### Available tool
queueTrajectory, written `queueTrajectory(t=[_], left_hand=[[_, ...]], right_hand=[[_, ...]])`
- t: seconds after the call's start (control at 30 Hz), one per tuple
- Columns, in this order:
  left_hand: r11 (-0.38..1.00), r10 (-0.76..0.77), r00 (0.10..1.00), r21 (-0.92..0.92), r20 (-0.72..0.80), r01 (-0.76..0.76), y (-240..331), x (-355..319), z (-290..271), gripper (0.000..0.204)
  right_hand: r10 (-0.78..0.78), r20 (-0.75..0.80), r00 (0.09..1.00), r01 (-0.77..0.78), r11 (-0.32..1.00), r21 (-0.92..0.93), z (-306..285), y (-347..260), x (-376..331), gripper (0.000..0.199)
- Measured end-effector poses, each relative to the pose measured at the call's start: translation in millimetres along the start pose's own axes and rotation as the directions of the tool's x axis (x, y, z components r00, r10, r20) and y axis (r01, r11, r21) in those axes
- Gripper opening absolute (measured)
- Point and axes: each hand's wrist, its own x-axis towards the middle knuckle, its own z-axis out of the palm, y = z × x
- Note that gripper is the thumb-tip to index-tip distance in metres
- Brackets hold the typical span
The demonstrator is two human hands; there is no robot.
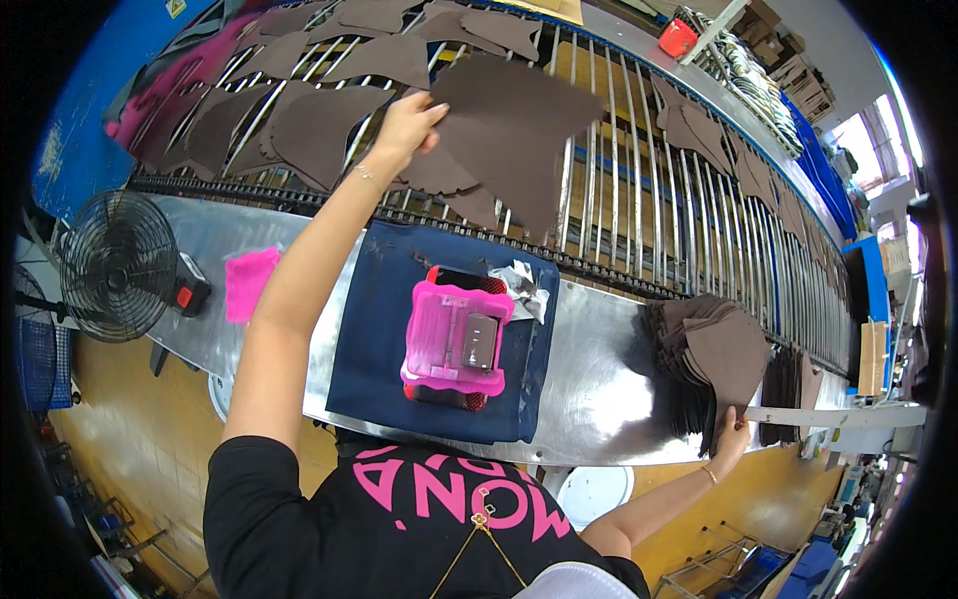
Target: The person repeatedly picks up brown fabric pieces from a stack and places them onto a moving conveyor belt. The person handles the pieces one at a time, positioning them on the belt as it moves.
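Note:
My left hand (411, 128) reaches far out over the rod conveyor and pinches the left edge of a dark brown cut leather piece (524, 125). This piece hangs broad and flat above the rods and overlaps other brown pieces beneath it. Low on the right, my right hand (733, 444) is closed at the near lower edge of a fanned stack of brown leather pieces (728, 349). Its fingers are partly hidden, and how many layers they grip cannot be made out.
Rows of brown pieces (329, 125) lie on the conveyor (619, 180). Along the metal table (599, 359) are a black fan (118, 265), a pink cloth (249, 285), a dark blue mat (374, 339) with a pink tray (434, 329), and another dark stack (783, 389) beside a pale strip (848, 416).

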Motion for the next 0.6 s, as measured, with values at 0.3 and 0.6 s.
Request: queueTrajectory(t=[0.3,0.6], left_hand=[[0.962,-0.237,0.955,0.093,-0.176,0.256,-113.3,34.9,-39.2,0.016],[0.735,0.116,0.988,0.678,-0.106,-0.013,-47.2,-1.5,-20.5,0.054]], right_hand=[[0.164,0.161,0.973,-0.177,0.982,0.070,-10.4,-4.3,5.2,0.067],[-0.122,-0.131,0.984,0.109,0.989,-0.102,-94.8,-76.0,-18.6,0.040]])
